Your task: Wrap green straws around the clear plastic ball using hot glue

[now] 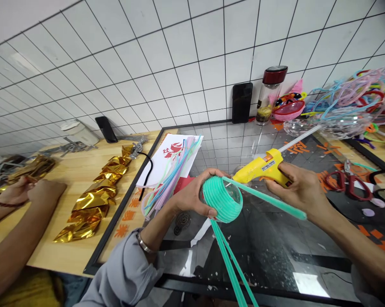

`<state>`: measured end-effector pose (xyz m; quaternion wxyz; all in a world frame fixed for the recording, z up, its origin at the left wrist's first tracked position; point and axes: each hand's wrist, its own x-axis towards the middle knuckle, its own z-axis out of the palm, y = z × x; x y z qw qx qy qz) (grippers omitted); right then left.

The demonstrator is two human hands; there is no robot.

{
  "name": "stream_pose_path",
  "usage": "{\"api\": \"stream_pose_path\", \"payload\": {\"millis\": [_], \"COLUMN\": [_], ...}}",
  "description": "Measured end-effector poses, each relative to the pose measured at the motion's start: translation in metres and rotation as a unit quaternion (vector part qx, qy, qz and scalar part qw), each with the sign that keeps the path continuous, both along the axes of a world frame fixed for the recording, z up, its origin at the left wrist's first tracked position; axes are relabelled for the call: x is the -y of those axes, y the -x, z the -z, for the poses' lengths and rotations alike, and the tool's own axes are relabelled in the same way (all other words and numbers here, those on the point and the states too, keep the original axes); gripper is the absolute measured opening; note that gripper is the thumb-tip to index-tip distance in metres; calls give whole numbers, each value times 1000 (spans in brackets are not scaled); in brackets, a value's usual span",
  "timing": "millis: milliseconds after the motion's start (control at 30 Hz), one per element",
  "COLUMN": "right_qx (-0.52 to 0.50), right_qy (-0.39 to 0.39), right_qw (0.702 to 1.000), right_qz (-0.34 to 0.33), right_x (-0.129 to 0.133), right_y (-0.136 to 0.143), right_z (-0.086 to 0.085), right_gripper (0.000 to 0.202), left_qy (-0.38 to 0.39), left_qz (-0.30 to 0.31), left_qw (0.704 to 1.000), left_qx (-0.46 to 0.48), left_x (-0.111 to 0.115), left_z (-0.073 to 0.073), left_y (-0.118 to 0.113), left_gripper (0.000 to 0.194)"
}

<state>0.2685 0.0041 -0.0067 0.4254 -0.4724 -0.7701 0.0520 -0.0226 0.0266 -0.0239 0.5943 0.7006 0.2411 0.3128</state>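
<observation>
My left hand (192, 196) is wrapped round a clear cup-like piece (223, 200) that is wound with green pipe cleaner and tilted, its round opening to the right. One green pipe cleaner (272, 200) sticks out from its rim to the right. More green strands (229, 260) hang below it toward the bottom of the view. My right hand (296, 187) grips a yellow glue gun (259, 167) by its handle, the nozzle at the rim of the wound piece. A clear glue stick (299, 140) juts from the gun's back.
To the left lie pastel pipe cleaners (175, 175) on white paper, and gold foil (91, 198). Another person's hands (35, 192) work at far left. A phone (242, 102) and a glass bottle (267, 98) stand by the wall. Red scissors (349, 183) lie at right, near piled pipe cleaners (352, 98).
</observation>
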Motion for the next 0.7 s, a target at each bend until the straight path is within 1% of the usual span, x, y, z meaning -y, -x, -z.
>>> {"api": "stream_pose_path", "payload": {"millis": [167,267,400,567,700], "right_qx": [10,13,8,4,-2], "right_qy": [8,-1,-11,11,47], "right_qw": [1000,1000,1000,1000,999], "right_qz": [16,28,25,22,6], "right_x": [0,0,0,-1,-1], "right_y": [1,4,6,2,-1], "right_z": [0,0,-1,0,0], "right_gripper": [34,35,34,34,33], "left_qy": [12,21,27,18,17], "left_qz": [2,4,3,6,0], "left_qw": [1000,1000,1000,1000,1000], "left_qx": [5,11,15,11,-2], "left_x": [0,0,0,-1,0], "left_z": [0,1,1,0,-1], "left_y": [0,0,0,0,0], "left_gripper": [86,86,86,86,86]}}
